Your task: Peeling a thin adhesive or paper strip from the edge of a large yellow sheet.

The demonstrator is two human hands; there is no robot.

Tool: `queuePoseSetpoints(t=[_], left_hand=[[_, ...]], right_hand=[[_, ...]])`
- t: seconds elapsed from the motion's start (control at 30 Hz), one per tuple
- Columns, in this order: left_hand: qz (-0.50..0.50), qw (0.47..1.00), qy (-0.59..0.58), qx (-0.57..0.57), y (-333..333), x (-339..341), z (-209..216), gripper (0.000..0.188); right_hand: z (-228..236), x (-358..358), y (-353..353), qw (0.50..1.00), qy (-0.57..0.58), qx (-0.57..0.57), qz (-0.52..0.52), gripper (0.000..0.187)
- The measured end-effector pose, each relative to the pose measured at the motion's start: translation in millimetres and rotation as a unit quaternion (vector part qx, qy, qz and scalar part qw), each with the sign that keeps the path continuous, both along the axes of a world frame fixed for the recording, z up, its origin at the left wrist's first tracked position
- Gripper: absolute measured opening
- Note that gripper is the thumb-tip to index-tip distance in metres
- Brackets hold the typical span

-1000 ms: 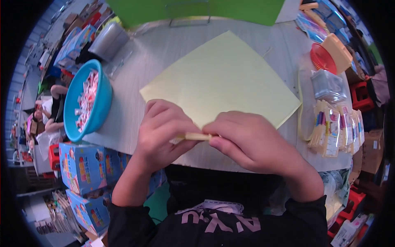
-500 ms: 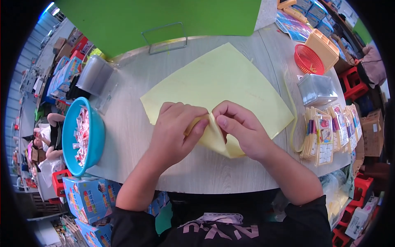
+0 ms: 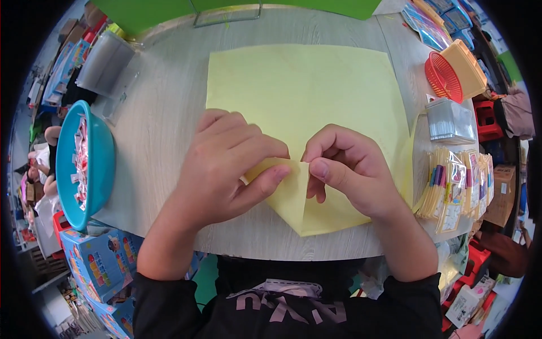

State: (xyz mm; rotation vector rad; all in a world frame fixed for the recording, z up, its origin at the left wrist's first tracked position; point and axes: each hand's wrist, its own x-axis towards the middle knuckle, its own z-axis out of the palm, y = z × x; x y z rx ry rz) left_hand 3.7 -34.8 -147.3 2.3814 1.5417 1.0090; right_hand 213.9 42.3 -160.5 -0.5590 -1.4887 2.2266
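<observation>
Yellow sheet (image 3: 310, 85) on tabletop (image 3: 158, 141), near flap (image 3: 294, 198) pinched up by left hand (image 3: 226, 161) and right hand (image 3: 354, 172), neither clearly nearer, rest spreading away beyond them, long axis unclear.

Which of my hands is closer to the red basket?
Right. Your right hand is left of the red basket and nearer your body; your left hand is farther left, across the sheet's folded corner.
</observation>
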Motion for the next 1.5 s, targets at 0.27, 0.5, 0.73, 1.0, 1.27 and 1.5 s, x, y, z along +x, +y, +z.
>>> queuePoseSetpoints(t=[0.27,0.5,0.73,1.0,1.27,1.5], left_hand=[[-0.034,0.995,-0.088,-0.038,-6.0,6.9,-3.6,0.013],[-0.051,0.989,-0.123,-0.069,-6.8,9.9,-3.4,0.007],[-0.052,0.987,-0.148,-0.046,-5.7,8.5,-7.2,0.007],[-0.059,0.977,-0.202,-0.036,-5.1,17.5,-11.4,0.008],[-0.041,0.979,-0.198,-0.034,-14.3,24.4,-16.7,0.018],[-0.035,0.986,-0.163,-0.014,-6.5,23.2,-7.4,0.014]], right_hand=[[-2.2,-2.8,-7.7,1.0,0.016,-0.004,0.013,0.009],[-3.6,-0.6,-11.7,0.999,0.014,0.027,-0.013,0.009],[-6.3,-5.3,-10.8,0.997,0.04,0.063,-0.02,0.008],[-4.6,2.5,-11.0,0.995,0.035,0.092,0.002,0.009],[3.7,6.6,-11.9,0.989,0.024,0.144,0.031,0.012],[1.7,4.3,-16.8,0.981,0.019,0.195,-0.009,0.011]])
